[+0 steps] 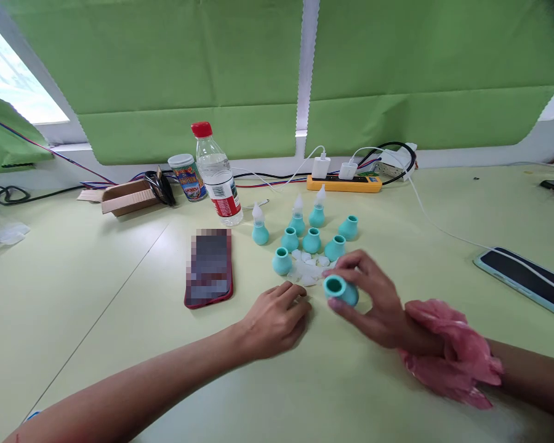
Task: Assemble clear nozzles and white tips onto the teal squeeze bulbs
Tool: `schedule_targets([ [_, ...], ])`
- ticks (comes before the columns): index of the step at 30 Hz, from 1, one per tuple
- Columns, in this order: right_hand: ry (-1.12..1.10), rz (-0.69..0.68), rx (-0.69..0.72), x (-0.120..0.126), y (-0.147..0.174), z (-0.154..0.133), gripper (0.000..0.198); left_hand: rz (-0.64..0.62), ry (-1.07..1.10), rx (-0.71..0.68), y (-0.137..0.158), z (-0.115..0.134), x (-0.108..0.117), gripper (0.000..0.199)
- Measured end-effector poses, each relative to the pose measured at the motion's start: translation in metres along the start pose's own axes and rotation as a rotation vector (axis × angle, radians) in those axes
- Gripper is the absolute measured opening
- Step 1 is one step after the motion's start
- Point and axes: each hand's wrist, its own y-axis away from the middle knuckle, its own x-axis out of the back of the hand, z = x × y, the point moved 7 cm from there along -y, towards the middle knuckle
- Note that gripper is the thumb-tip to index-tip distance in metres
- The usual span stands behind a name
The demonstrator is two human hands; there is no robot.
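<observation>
Between the thumb and fingers of my right hand [373,301] is a teal squeeze bulb [341,290], tilted so its round mouth faces me. My left hand [277,320] rests on the table just left of it, fingers curled under; whatever they hold, if anything, is hidden. Ahead of both hands lie small translucent white pieces [308,271]. Behind these stand several open teal bulbs [312,240]. Farther back, a few teal bulbs carry clear pointed tips, among them a tipped bulb [260,231] at the left.
Left of the bulbs lie a red-cased phone [208,267], a water bottle [219,178], a can [188,177] and a cardboard tray [132,197]. An orange power strip [344,183] with cables sits at the back. Another phone [526,277] is at the right, a white cable across it.
</observation>
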Motion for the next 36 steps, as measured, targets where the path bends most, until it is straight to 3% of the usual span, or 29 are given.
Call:
schedule_targets([
  [3, 0.081, 0.146, -0.078, 0.032, -0.021, 0.019, 0.013, 0.018, -0.035, -0.051, 0.001, 0.004, 0.000, 0.019],
  [6, 0.211, 0.205, -0.176, 0.063, -0.040, 0.049, 0.015, 0.043, -0.032, -0.086, 0.001, 0.006, 0.002, 0.020],
  [9, 0.323, 0.064, -0.402, 0.080, -0.048, 0.091, 0.021, 0.007, -0.032, -0.119, 0.001, 0.007, 0.000, 0.020],
  [11, 0.413, -0.111, -0.563, 0.085, -0.046, 0.118, 0.025, -0.005, -0.028, -0.130, 0.001, 0.008, -0.001, 0.021],
  [13, 0.455, -0.306, -0.639, 0.082, -0.040, 0.135, 0.027, 0.021, -0.024, -0.129, 0.001, 0.008, 0.001, 0.020],
  [16, 0.465, -0.493, -0.660, 0.073, -0.033, 0.150, 0.027, 0.086, -0.003, -0.096, 0.002, 0.007, 0.006, 0.019],
  [19, 0.455, -0.568, -0.641, 0.065, -0.029, 0.161, 0.027, 0.109, 0.030, -0.082, 0.002, 0.006, 0.008, 0.019],
  [30, 0.443, -0.626, -0.553, 0.050, -0.032, 0.155, 0.031, -0.075, -0.008, -0.062, 0.001, 0.005, -0.004, 0.023],
  [36, 0.505, -0.649, -0.574, 0.051, -0.032, 0.155, 0.050, -0.055, -0.023, -0.089, 0.002, 0.006, -0.003, 0.023],
])
